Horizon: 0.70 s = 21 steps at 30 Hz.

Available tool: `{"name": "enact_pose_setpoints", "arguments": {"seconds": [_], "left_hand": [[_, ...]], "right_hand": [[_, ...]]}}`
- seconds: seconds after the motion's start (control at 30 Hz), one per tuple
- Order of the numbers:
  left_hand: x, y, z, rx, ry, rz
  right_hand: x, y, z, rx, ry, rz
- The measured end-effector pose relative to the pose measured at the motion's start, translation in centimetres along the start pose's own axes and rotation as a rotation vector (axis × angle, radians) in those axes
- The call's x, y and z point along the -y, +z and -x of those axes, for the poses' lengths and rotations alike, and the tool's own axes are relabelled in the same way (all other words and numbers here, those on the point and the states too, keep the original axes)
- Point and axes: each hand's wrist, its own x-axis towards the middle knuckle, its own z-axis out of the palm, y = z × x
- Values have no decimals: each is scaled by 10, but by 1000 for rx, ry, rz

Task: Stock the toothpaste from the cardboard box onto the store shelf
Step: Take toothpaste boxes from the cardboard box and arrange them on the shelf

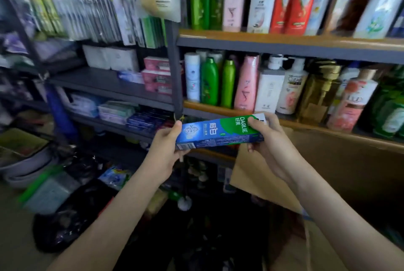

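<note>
- I'm seeing L hand (165, 152) gripping the toothpaste box (218, 133) at its blue end, thumb on top, fingers curled under.
- R hand (267, 139) is pinching the green end.
- Pkg is hanging roughly level before the store shelf (284, 47), cardboard box (338, 172) just right.

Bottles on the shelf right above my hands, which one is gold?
The gold pump bottle, standing between the white Clear pump bottle and a white bottle with pink flowers. The others in that row are white, green or pink.
</note>
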Motion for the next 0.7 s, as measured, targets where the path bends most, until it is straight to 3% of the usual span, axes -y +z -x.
{"name": "enact_pose_setpoints", "arguments": {"seconds": [0.1, 0.2, 0.3, 0.37, 0.47, 0.53, 0.6, 0.7], "left_hand": [[-21, -67, -26, 32, 68, 75], [-39, -127, -49, 188, 225, 34], [-51, -168, -71, 273, 410, -194], [-58, -185, -90, 176, 454, -281], [-69, -207, -123, -45, 400, -318], [-73, -223, -144, -142, 326, -355], [-79, -238, -164, -180, 215, -405], [-91, -262, -190, -184, 92, -557]], "right_hand": [[-14, 69, -27, -93, 20, -41], [-24, 126, -51, -115, 102, -80], [-28, 170, -69, -48, 252, -173], [-29, 189, -80, 60, 322, -248], [-32, 209, -102, 295, 265, -251], [-40, 223, -121, 370, 188, -79], [-50, 240, -146, 348, 136, 102], [-69, 274, -189, 268, 114, 174]]}}
